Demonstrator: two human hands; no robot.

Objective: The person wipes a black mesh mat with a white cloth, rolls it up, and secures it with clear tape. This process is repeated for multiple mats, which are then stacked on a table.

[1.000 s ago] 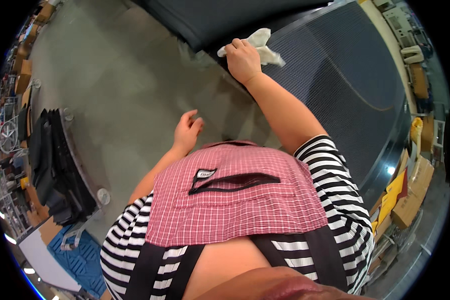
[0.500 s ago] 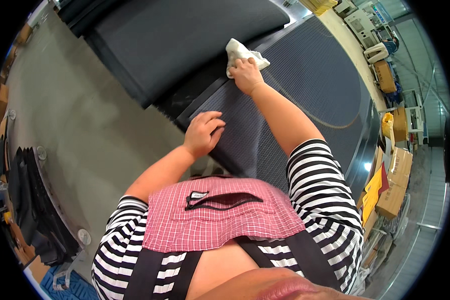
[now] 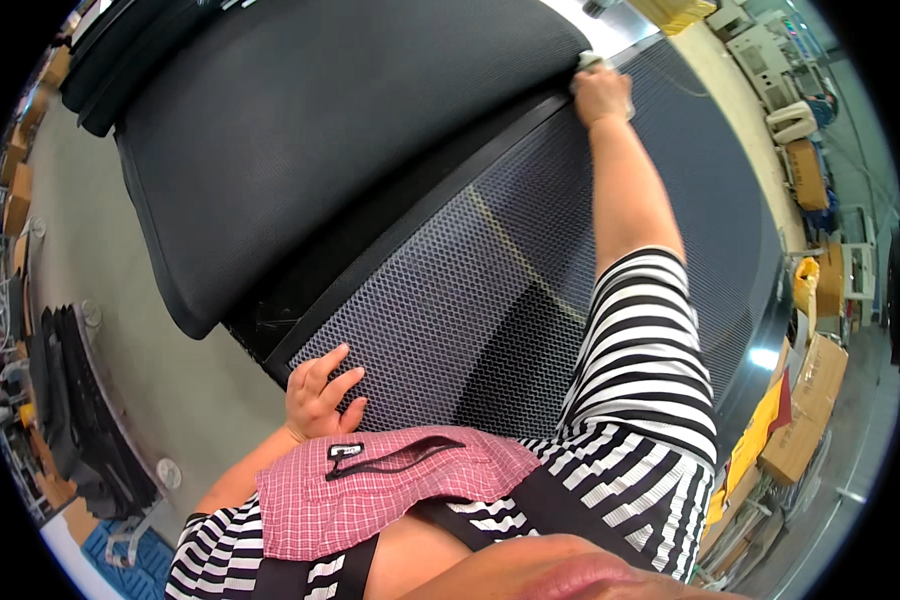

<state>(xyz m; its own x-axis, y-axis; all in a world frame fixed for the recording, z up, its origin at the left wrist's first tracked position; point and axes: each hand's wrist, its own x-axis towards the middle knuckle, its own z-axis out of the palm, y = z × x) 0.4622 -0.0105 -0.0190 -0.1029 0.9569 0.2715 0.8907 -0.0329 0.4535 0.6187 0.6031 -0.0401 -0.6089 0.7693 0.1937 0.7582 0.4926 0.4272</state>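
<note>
A dark grey mat (image 3: 410, 320) with a honeycomb-like surface and a raised border lies in front of me. At its far edge, my right hand (image 3: 602, 95) is closed over a white cloth (image 3: 591, 60), mostly hidden under the fingers. That arm is stretched out over the mat. My left hand (image 3: 320, 392) has its fingers apart and holds nothing. It is at the mat's near left corner; whether the fingertips touch the surface I cannot tell. Beside the mat, to the left, is a large black mat or sheet (image 3: 300, 130) with a rolled-looking edge.
Further black sheets (image 3: 130, 60) are at the upper left. More hang on a wheeled rack (image 3: 75, 420) at the left. Cardboard boxes (image 3: 808, 400) and a yellow sheet (image 3: 745, 440) line the right side. A person (image 3: 820, 108) is in the distance.
My right hand has moved farther out and to the right along the mat's edge with the cloth. My left hand now appears lower and farther left, as the whole view has shifted.
</note>
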